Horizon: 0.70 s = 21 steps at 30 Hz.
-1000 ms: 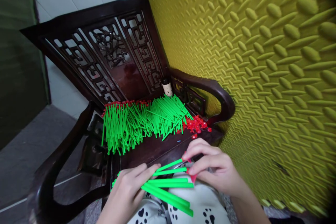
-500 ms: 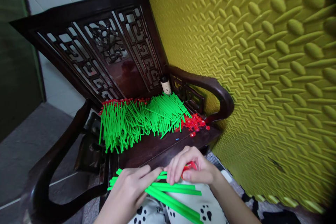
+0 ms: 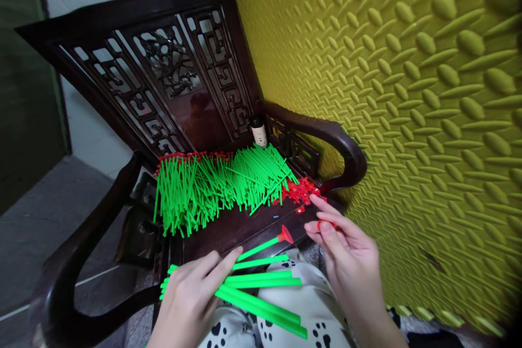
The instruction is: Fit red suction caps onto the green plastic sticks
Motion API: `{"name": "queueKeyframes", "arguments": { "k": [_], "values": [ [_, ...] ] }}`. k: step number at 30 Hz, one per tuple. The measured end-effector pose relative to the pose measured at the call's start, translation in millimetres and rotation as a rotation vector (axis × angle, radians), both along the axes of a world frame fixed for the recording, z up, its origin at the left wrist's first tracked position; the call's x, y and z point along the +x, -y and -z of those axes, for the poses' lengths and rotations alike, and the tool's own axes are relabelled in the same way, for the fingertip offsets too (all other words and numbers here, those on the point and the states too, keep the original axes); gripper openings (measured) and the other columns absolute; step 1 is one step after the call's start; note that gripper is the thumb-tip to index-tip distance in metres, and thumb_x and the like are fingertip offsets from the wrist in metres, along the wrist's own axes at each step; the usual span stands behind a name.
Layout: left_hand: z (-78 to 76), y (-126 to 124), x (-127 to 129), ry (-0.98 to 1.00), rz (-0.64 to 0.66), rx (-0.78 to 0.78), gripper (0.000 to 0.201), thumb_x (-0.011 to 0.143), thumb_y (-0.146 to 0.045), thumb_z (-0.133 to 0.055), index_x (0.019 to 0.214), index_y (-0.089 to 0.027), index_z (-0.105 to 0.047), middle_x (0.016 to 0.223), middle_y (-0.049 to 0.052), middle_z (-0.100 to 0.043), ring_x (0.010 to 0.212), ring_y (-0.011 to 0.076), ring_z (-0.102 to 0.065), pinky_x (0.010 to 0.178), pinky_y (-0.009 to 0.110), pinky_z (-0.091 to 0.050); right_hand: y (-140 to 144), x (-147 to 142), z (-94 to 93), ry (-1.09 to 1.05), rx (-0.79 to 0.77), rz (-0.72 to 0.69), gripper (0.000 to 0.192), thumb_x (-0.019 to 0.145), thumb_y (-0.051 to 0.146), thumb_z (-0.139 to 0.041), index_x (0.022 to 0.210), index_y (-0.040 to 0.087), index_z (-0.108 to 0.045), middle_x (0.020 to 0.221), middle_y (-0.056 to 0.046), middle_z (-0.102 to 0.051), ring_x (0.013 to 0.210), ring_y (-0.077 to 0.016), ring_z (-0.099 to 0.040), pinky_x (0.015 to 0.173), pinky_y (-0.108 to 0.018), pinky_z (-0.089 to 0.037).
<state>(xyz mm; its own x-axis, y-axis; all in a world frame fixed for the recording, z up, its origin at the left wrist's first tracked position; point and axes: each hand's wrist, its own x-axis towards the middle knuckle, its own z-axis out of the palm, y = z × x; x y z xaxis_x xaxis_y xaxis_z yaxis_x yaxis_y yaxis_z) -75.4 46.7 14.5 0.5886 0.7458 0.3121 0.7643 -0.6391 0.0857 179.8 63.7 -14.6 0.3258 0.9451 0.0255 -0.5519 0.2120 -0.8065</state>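
Note:
My left hand is closed around several bright green plastic sticks, which fan out to the right above my lap. One of those sticks carries a red cup-shaped cap on its end; the other ends that show are bare. My right hand pinches a small red cap between thumb and fingers, with the index finger stretched toward a pile of loose red caps on the seat. Behind lies a broad heap of green sticks, its left part with red caps at the far ends.
A dark carved wooden chair bears the heaps, with curved armrests on both sides. A cream canister with a black lid stands at the back right corner. A yellow textured mat rises along the right.
My right hand has moved right, away from the sticks, toward the loose caps. A red cap now shows on the end of one stick in my left hand, which has shifted slightly left.

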Motion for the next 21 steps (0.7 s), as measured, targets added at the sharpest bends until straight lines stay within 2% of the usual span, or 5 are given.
{"name": "queueKeyframes", "arguments": {
  "k": [2,6,8,13,21],
  "values": [
    [-2.4,1.0,0.3,0.008,-0.018,0.069,0.043,0.095,-0.02,-0.038,0.137,-0.022,-0.044,0.071,0.002,-0.049,0.056,0.0139,-0.051,0.051,0.024,-0.035,9.8,-3.6,-5.5,-0.163,-0.061,-0.086,0.012,0.073,0.019,-0.075,0.084,0.023,-0.073,0.117,-0.006,-0.062,0.072,-0.0104,-0.066,0.069,-0.024,-0.056],
    [-3.2,4.1,0.5,0.074,0.005,0.181,0.045,0.095,-0.014,-0.037,0.14,-0.019,-0.042,0.081,0.005,-0.053,0.065,0.0136,-0.053,0.057,0.024,-0.035,27.3,-17.8,-12.6,-0.488,-0.135,-0.454,0.028,0.066,0.018,-0.081,0.092,0.024,-0.072,0.082,-0.002,-0.067,0.062,-0.0076,-0.063,0.06,-0.017,-0.052],
    [-1.5,5.0,0.3,0.108,0.034,0.221,0.046,0.095,-0.01,-0.037,0.14,-0.018,-0.042,0.082,0.006,-0.054,0.068,0.0139,-0.053,0.06,0.025,-0.036,31.1,-25.6,-11.8,-0.587,-0.136,-0.564,0.025,0.065,0.02,-0.082,0.087,0.023,-0.072,0.078,-0.002,-0.068,0.065,-0.0084,-0.063,0.061,-0.017,-0.051],
    [2.2,3.3,0.5,0.094,0.075,0.215,0.044,0.096,-0.012,-0.038,0.139,-0.018,-0.044,0.079,0.006,-0.054,0.066,0.0133,-0.051,0.058,0.025,-0.035,31.1,-36.8,-2.2,-0.653,-0.035,-0.642,0.019,0.061,0.023,-0.085,0.075,0.024,-0.072,0.087,0.0,-0.071,0.067,-0.0091,-0.065,0.063,-0.019,-0.049],
    [0.1,0.8,2.1,0.109,0.099,0.206,0.043,0.098,-0.014,-0.035,0.14,-0.018,-0.043,0.077,0.005,-0.053,0.064,0.0127,-0.051,0.057,0.024,-0.035,30.9,-34.5,-4.2,-0.73,-0.007,-0.719,0.006,0.074,0.025,-0.074,0.079,0.023,-0.072,0.089,-0.001,-0.074,0.074,-0.012,-0.07,0.066,-0.019,-0.051]
  ]
}}
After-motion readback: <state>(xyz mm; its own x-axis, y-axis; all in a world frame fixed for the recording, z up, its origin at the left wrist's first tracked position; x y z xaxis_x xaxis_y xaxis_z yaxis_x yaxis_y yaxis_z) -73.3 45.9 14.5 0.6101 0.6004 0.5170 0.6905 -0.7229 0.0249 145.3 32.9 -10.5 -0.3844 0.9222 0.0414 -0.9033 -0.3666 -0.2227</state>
